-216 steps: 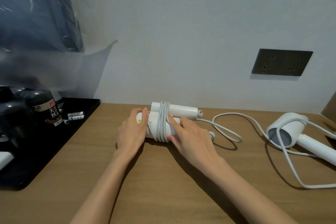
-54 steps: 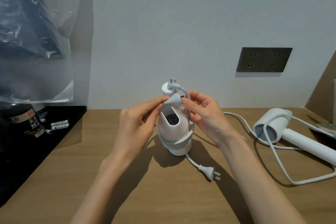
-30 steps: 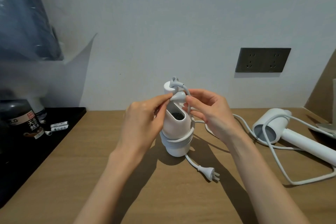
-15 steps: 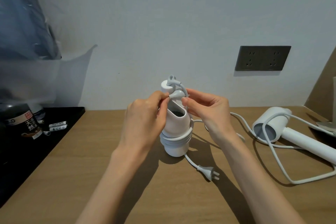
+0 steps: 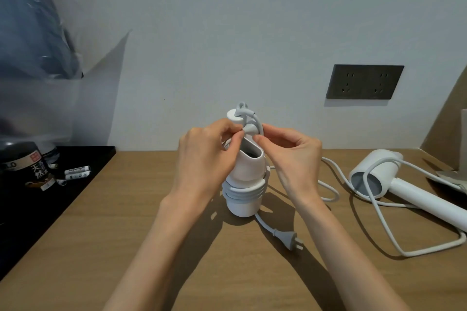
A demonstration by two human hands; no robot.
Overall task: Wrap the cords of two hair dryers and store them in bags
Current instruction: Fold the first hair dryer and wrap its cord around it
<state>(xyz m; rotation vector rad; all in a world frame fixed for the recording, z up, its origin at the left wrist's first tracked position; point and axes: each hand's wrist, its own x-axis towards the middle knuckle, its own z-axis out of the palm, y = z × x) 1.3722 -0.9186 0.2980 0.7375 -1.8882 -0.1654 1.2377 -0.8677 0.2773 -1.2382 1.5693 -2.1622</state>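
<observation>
Two hands work at the centre of the frame, where a folded white plastic hair dryer (image 5: pixel 246 179) stands upright on the wooden tabletop (image 5: pixel 126 247). Its white cord (image 5: pixel 242 190) lies in snug turns round the lower barrel. The short tail ends in a grey plug (image 5: pixel 288 236) that rests on the wood just in front.

We judge the first wrap nearly done, with only this tail and the top end left to secure. The second white hair dryer (image 5: pixel 374 174) lies on its side at the right of the frame. Its loose white cord (image 5: pixel 442 247) is draped over the barrel and sprawls across the wood, unwound. Neither dryer is in a bag. Translucent plastic sheeting (image 5: pixel 63 98) hangs at the upper left, and we cannot tell whether it is one of the bags. So, as we read it, well under half the job is done.

The left hand (image 5: pixel 204 159) has its fingers (image 5: pixel 233 134) curled tight, pinching a small grey cone-shaped collar (image 5: pixel 249 129) on the cord beside the top of the handle. The right hand (image 5: pixel 290 156) meets it from the other side. Its thumb and forefinger tips (image 5: pixel 259 137) are closed on the white cord just under that collar, and its other fingers are bent and holding nothing.

At the left edge a black tray (image 5: pixel 75 197) carries a dark labelled jar (image 5: pixel 25 164). A dark grey wall socket (image 5: pixel 364 82) sits at the upper right.
</observation>
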